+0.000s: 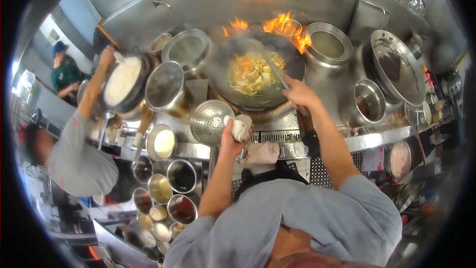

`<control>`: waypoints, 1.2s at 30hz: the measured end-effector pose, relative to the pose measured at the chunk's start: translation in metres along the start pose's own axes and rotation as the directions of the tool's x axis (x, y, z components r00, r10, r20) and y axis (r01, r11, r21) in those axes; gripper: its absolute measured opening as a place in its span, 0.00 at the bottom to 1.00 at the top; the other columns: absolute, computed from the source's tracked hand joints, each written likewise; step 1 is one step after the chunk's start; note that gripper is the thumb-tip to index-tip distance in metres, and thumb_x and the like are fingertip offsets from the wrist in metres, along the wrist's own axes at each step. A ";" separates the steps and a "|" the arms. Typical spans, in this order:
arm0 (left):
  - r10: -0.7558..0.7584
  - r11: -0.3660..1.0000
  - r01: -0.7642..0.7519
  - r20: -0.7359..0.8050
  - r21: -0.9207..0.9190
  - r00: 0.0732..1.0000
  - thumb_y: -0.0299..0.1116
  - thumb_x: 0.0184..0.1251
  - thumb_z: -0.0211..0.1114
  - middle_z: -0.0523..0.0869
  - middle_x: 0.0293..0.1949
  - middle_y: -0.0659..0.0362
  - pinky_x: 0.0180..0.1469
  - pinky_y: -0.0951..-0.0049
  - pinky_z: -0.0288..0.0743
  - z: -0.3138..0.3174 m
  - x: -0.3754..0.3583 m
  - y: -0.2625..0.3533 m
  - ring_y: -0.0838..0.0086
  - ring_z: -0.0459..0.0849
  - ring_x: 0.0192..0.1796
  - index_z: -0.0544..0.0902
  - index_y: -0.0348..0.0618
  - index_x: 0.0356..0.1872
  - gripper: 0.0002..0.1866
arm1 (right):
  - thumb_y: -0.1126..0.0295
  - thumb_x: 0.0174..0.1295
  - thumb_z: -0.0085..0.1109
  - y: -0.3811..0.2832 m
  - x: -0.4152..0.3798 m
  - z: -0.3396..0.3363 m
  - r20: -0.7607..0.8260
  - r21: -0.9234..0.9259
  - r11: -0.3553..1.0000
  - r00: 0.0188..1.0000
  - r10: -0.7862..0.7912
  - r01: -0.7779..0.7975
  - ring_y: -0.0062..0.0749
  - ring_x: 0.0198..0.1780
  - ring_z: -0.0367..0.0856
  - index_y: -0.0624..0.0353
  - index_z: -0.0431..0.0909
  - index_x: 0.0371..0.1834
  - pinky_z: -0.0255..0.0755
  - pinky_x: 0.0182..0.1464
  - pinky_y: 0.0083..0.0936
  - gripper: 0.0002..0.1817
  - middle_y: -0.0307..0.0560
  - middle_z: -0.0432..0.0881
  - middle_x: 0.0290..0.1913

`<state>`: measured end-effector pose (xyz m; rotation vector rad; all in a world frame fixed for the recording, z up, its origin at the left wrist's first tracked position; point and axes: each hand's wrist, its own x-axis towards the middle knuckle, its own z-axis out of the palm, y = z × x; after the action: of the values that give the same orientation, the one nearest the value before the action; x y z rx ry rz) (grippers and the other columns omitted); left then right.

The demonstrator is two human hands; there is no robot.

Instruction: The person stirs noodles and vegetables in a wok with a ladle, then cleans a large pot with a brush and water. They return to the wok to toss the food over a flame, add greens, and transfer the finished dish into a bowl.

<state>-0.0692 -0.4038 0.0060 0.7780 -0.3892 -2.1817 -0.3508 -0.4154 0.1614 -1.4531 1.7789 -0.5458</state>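
A large dark wok point(292, 62) sits on the burner in front of me, with sliced vegetables and pale pieces point(255, 72) steaming in it. My right hand point(300, 93) is closed on the handle of a metal ladle point(276, 71) that reaches into the food; its bowl is hard to make out. Closer to me, my left hand point(232, 141) grips a folded white cloth point(241, 128). Just left of that cloth is a round perforated strainer point(211, 123); whether my left hand also touches its handle cannot be seen.
Flames point(282, 24) rise behind the wok. Metal pots point(328, 44) flank it, and a big pan point(399, 67) leans at right. Several sauce containers point(182, 175) stand lower left. A co-worker point(82, 156) reaches towards another wok at left; a second person point(68, 72) is farther back.
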 end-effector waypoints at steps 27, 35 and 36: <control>0.170 0.977 -0.129 -0.254 0.173 0.952 0.30 0.71 0.53 0.83 0.41 0.59 0.26 0.69 0.75 0.051 -0.007 -0.079 0.69 0.85 0.36 0.72 0.47 0.52 0.10 | 0.67 0.64 0.47 0.033 -0.107 -0.027 0.106 -0.371 0.921 0.991 -0.084 0.118 0.45 0.22 0.82 0.57 0.52 0.78 0.76 0.27 0.40 0.37 0.60 0.84 0.32; 0.048 0.984 -0.011 -0.207 0.176 0.977 0.34 0.73 0.53 0.84 0.37 0.59 0.24 0.74 0.73 0.038 0.069 -0.033 0.69 0.85 0.35 0.75 0.48 0.51 0.10 | 0.67 0.62 0.52 -0.009 -0.098 -0.047 0.301 -0.356 0.933 0.952 0.059 0.055 0.35 0.20 0.81 0.54 0.55 0.78 0.77 0.28 0.35 0.38 0.59 0.85 0.35; 0.091 0.984 -0.056 -0.206 0.170 0.974 0.33 0.72 0.53 0.84 0.38 0.59 0.24 0.73 0.73 0.030 0.070 -0.045 0.69 0.85 0.35 0.75 0.49 0.52 0.11 | 0.67 0.62 0.52 0.009 -0.088 -0.037 0.294 -0.360 0.932 0.954 0.065 0.047 0.35 0.20 0.81 0.54 0.55 0.78 0.77 0.28 0.35 0.38 0.59 0.85 0.35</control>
<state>-0.1498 -0.4264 -0.0212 1.0603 -0.4838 -1.9905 -0.3796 -0.3340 0.2035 -1.6724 1.6942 0.0239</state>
